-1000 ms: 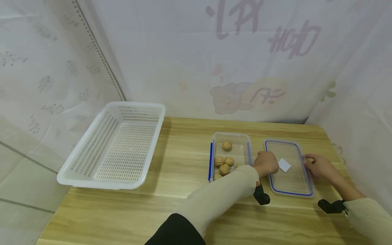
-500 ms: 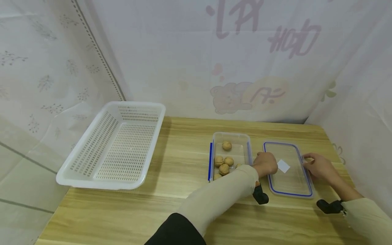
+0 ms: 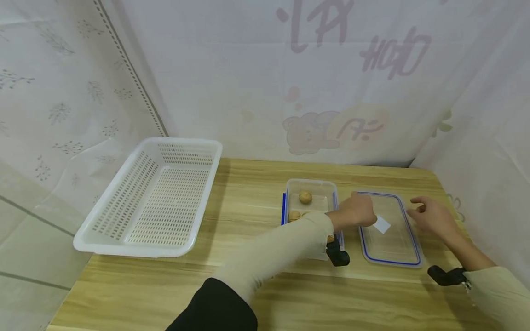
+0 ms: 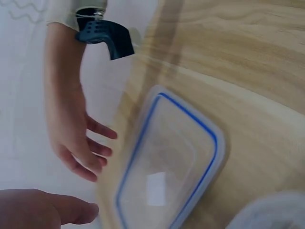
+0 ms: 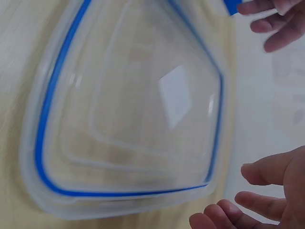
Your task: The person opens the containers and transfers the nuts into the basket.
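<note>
A clear plastic lid [image 3: 393,246] with a blue seal and a white square label [image 3: 382,224] lies flat on the wooden table. My left hand [image 3: 357,210] hovers by its far left corner, with nothing visible in its fingers. Beyond the lid's right edge is my right hand [image 3: 432,218]; in the right wrist view its relaxed fingers [image 5: 267,205] are apart from the lid [image 5: 143,119]. To the left stands a clear box [image 3: 312,185] with blue side clips, holding walnuts [image 3: 305,197]. My left forearm hides most of the box's near half.
A white perforated plastic basket [image 3: 213,193] stands on the left of the table [image 3: 248,193]. Printed white cloth [image 3: 232,92] hangs behind and along the sides. Each wrist wears a black mount [image 3: 337,253].
Both hands have come off the lid: the left has lifted slightly away from the viewer, the right has loosened from the right edge. My left sleeve now covers more of the walnuts.
</note>
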Demonstrator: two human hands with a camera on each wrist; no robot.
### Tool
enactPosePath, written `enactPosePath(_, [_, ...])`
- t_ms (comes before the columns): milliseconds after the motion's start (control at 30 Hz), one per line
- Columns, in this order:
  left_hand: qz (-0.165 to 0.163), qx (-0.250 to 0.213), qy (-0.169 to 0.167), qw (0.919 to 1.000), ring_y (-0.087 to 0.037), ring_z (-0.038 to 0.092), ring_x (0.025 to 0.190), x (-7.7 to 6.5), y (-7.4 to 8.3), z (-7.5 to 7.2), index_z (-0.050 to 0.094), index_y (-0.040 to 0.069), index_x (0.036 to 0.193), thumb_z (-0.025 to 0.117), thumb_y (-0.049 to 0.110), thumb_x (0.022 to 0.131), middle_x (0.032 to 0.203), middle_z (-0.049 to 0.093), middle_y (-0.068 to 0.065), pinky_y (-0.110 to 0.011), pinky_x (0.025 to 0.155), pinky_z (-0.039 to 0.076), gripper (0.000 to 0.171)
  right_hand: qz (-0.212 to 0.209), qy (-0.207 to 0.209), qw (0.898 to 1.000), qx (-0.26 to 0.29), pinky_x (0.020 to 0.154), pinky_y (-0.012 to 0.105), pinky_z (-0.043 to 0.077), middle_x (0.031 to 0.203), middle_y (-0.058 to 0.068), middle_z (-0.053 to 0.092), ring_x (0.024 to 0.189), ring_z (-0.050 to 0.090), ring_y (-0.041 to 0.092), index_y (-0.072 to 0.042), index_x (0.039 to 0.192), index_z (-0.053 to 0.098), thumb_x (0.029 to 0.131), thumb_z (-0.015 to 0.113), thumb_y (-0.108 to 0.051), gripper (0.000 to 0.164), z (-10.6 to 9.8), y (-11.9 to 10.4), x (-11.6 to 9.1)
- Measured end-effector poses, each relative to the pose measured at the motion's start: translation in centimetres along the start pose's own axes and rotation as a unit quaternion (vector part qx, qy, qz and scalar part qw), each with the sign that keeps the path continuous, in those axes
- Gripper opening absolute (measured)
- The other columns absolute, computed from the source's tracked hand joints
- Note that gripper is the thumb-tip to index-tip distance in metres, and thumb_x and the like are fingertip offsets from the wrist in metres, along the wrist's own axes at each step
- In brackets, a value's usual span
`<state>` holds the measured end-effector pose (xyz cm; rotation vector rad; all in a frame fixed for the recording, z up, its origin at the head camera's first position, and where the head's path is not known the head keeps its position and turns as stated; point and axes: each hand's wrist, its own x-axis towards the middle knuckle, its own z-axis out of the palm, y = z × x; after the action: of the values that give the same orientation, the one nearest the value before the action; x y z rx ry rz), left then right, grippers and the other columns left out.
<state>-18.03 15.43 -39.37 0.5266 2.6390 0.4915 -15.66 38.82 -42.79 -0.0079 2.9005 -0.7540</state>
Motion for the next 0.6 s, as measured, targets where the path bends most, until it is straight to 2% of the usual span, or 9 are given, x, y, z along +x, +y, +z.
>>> enactPosePath(67, [0.033, -0.010, -0.003, 0.9994, -0.009, 0.038, 0.056, -0.6, -0.7, -1.2, 0.062, 0.013, 0.079, 0.067, 0.021, 0.092, 0.084, 0.054, 0.001, -0.021, 0.042, 0.032, 0.016, 0.000, -0.005, 1.000, 0.013, 0.054, 0.034, 0.054, 0.105, 0.035, 0.064, 0.068, 0.066, 0.025, 0.019, 0.136, 0.045, 0.104, 0.056, -0.021, 0.052, -0.3, -0.9, 0.0])
enactPosePath(133, [0.059, -0.022, -0.006, 0.9980, -0.008, 0.040, 0.057, -1.4, -1.4, -2.4, 0.068, 0.011, 0.100, 0.065, 0.022, 0.095, 0.093, 0.058, 0.001, -0.020, 0.044, 0.034, 0.013, 0.000, -0.013, 1.000, 0.027, 0.055, 0.034, 0.057, 0.108, 0.034, 0.063, 0.070, 0.068, 0.026, 0.017, 0.138, 0.044, 0.105, 0.055, -0.022, 0.053, -0.5, -1.7, -0.2])
enactPosePath(200, [0.083, -0.031, -0.011, 0.9960, -0.005, 0.054, 0.066, -2.2, -2.2, -3.6, 0.065, 0.009, 0.126, 0.062, 0.025, 0.099, 0.112, 0.066, 0.002, -0.017, 0.054, 0.044, 0.032, 0.000, -0.022, 0.998, 0.050, 0.059, 0.035, 0.060, 0.110, 0.035, 0.062, 0.076, 0.070, 0.031, 0.016, 0.140, 0.044, 0.105, 0.055, -0.024, 0.054, -0.5, -2.5, -0.3])
enactPosePath(233, [0.094, -0.041, -0.014, 0.9947, -0.005, 0.056, 0.066, -2.4, -2.6, -4.2, 0.060, 0.008, 0.136, 0.061, 0.026, 0.101, 0.120, 0.067, 0.002, -0.016, 0.060, 0.046, 0.040, 0.001, -0.029, 0.998, 0.063, 0.061, 0.036, 0.061, 0.112, 0.035, 0.062, 0.081, 0.070, 0.033, 0.015, 0.141, 0.043, 0.106, 0.054, -0.024, 0.054, -0.5, -2.9, -0.3])
enactPosePath(267, [0.102, -0.045, -0.011, 0.9937, -0.005, 0.063, 0.080, -2.8, -3.1, -4.6, 0.053, 0.008, 0.145, 0.060, 0.027, 0.102, 0.135, 0.063, 0.001, -0.016, 0.071, 0.049, 0.048, 0.000, -0.034, 0.996, 0.077, 0.063, 0.037, 0.062, 0.114, 0.036, 0.062, 0.085, 0.070, 0.035, 0.015, 0.142, 0.043, 0.106, 0.054, -0.026, 0.055, -0.4, -3.3, -0.4])
enactPosePath(300, [0.110, -0.053, -0.008, 0.9924, -0.006, 0.064, 0.083, -2.9, -3.5, -5.0, 0.049, 0.007, 0.150, 0.060, 0.028, 0.103, 0.143, 0.058, 0.000, -0.016, 0.080, 0.050, 0.053, -0.001, -0.039, 0.995, 0.094, 0.064, 0.037, 0.062, 0.115, 0.036, 0.061, 0.088, 0.070, 0.037, 0.015, 0.142, 0.042, 0.107, 0.054, -0.025, 0.055, -0.3, -3.7, -0.4])
enactPosePath(367, [0.120, -0.065, 0.000, 0.9907, -0.009, 0.067, 0.101, -3.2, -4.5, -5.6, 0.047, 0.006, 0.151, 0.059, 0.028, 0.104, 0.151, 0.053, -0.003, -0.019, 0.096, 0.047, 0.053, -0.004, -0.049, 0.991, 0.125, 0.065, 0.037, 0.062, 0.115, 0.036, 0.062, 0.094, 0.069, 0.040, 0.015, 0.143, 0.042, 0.107, 0.054, -0.023, 0.054, 0.0, -4.5, -0.6])
enactPosePath(500, [0.124, -0.104, 0.019, 0.9867, -0.017, 0.062, 0.120, -3.7, -6.7, -6.5, 0.048, 0.005, 0.150, 0.059, 0.026, 0.105, 0.150, 0.053, -0.008, -0.026, 0.103, 0.046, 0.051, -0.015, -0.071, 0.980, 0.183, 0.067, 0.037, 0.063, 0.119, 0.036, 0.060, 0.095, 0.070, 0.038, 0.015, 0.144, 0.042, 0.108, 0.053, -0.021, 0.052, 0.7, -6.1, -0.8])
enactPosePath(600, [0.119, -0.139, 0.028, 0.9828, -0.024, 0.051, 0.135, -4.3, -8.5, -6.8, 0.048, 0.005, 0.149, 0.059, 0.024, 0.104, 0.149, 0.053, -0.012, -0.031, 0.106, 0.046, 0.050, -0.023, -0.087, 0.972, 0.219, 0.070, 0.039, 0.063, 0.123, 0.036, 0.059, 0.096, 0.071, 0.035, 0.013, 0.145, 0.042, 0.108, 0.052, -0.021, 0.051, 1.2, -7.0, -1.1])
